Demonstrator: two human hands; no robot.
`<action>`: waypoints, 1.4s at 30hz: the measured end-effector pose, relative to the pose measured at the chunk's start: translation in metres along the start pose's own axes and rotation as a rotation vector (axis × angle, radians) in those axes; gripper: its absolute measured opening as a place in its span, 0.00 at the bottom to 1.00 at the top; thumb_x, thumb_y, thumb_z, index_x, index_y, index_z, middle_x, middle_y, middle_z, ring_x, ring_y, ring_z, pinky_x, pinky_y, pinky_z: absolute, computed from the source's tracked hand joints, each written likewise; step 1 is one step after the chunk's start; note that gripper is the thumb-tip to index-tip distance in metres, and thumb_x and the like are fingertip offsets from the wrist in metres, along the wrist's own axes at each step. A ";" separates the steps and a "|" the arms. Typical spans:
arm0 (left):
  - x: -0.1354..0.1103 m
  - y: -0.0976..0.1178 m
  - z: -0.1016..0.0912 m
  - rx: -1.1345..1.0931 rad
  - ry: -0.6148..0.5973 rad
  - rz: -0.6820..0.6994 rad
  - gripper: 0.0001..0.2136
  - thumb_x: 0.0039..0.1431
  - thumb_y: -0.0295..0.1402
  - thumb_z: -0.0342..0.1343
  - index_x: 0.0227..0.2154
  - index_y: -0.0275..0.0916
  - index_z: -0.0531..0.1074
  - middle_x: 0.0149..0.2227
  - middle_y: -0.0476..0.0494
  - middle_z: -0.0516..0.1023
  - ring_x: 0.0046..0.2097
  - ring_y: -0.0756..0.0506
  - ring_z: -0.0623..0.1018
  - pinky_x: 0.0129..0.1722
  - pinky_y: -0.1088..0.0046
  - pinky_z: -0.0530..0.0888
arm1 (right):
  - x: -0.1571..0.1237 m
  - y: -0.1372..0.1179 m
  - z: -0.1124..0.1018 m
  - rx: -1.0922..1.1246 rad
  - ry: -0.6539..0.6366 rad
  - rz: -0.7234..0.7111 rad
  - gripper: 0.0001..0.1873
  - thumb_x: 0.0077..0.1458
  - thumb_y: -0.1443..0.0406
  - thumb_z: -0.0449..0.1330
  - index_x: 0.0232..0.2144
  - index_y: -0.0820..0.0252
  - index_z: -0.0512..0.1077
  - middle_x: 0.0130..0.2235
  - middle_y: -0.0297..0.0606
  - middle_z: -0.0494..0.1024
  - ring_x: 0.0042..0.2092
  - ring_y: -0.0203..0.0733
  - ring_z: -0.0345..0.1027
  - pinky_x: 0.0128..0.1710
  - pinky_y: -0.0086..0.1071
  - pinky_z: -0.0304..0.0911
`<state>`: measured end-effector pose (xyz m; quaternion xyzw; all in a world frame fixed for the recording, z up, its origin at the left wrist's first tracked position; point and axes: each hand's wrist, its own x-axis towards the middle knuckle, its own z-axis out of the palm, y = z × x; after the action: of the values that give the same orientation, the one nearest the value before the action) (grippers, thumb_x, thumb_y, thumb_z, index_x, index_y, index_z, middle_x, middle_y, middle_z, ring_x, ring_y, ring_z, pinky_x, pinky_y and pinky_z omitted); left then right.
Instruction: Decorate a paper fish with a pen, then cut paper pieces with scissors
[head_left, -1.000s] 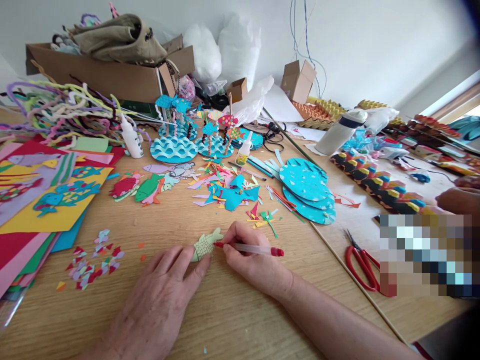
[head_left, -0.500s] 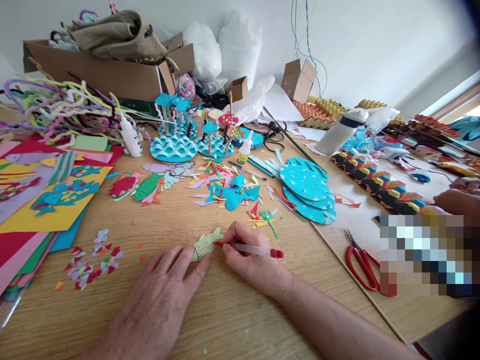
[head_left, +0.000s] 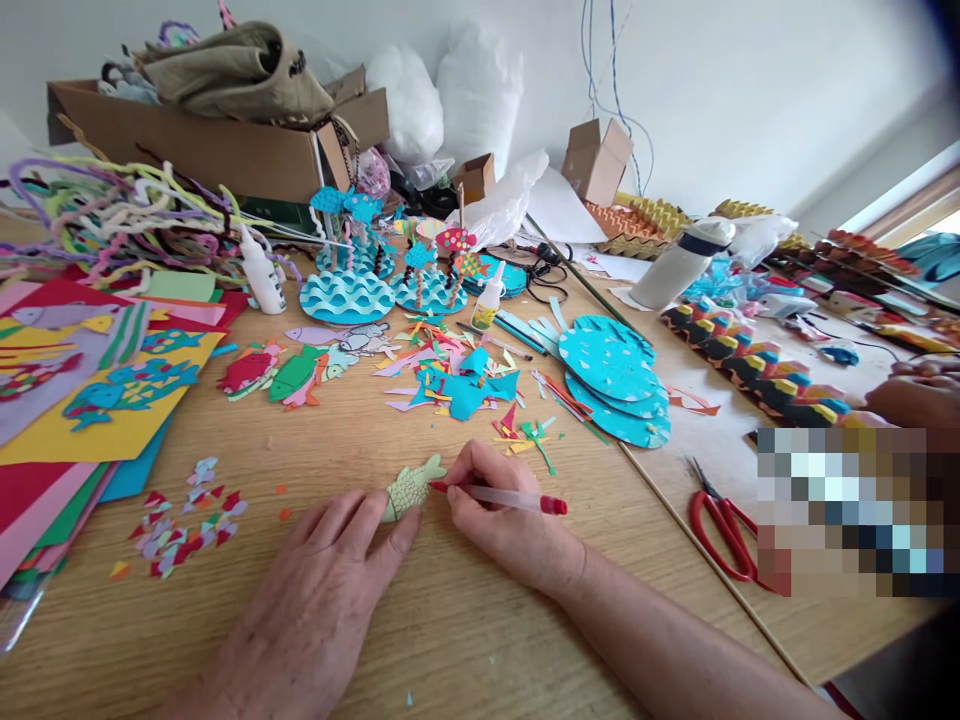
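A pale green paper fish point(head_left: 411, 490) with scale lines drawn on it lies flat on the table. My left hand point(head_left: 330, 570) holds its left end down between thumb and fingers, covering part of the head. In a writing grip, my right hand point(head_left: 502, 505) is closed round a red pen point(head_left: 517, 497) with a clear barrel. The pen's red tip is at the fish's edge near the tail; whether it touches the paper I cannot tell. Beyond the hands lie cut paper fish, a green one point(head_left: 294, 374) and a red one point(head_left: 250, 368) among them.
Small paper bits point(head_left: 187, 530) and coloured sheets point(head_left: 142, 400) lie at left. Paper scraps point(head_left: 465, 385), blue discs point(head_left: 607, 360) and a glue bottle point(head_left: 489, 298) stand beyond. Red-handled scissors point(head_left: 724, 530) and a thin stick point(head_left: 697, 540) lie right. Another person's hand point(head_left: 919, 390) shows at far right.
Almost nothing differs. The fish and both hands stay in place, with only a very slight shift of the pen at the tail.
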<state>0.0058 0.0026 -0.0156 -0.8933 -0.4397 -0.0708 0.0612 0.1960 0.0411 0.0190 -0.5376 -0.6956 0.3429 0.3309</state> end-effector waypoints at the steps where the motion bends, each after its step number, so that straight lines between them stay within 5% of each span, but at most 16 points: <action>1: 0.000 0.000 -0.001 -0.004 -0.001 0.002 0.29 0.50 0.16 0.41 0.54 0.47 0.62 0.45 0.42 0.69 0.45 0.42 0.68 0.43 0.62 0.69 | 0.000 0.000 0.000 0.012 -0.001 0.001 0.06 0.40 0.74 0.52 0.21 0.59 0.62 0.18 0.26 0.63 0.19 0.29 0.53 0.19 0.22 0.49; 42: 0.001 0.002 -0.006 -0.012 -0.009 -0.012 0.28 0.50 0.17 0.42 0.53 0.47 0.62 0.44 0.43 0.69 0.44 0.42 0.68 0.42 0.62 0.68 | 0.002 0.005 0.008 0.002 -0.031 -0.058 0.06 0.43 0.74 0.53 0.23 0.58 0.64 0.20 0.27 0.67 0.20 0.30 0.57 0.20 0.22 0.53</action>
<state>0.0077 0.0010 -0.0092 -0.8912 -0.4450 -0.0698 0.0535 0.1912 0.0429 0.0108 -0.5117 -0.7156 0.3421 0.3302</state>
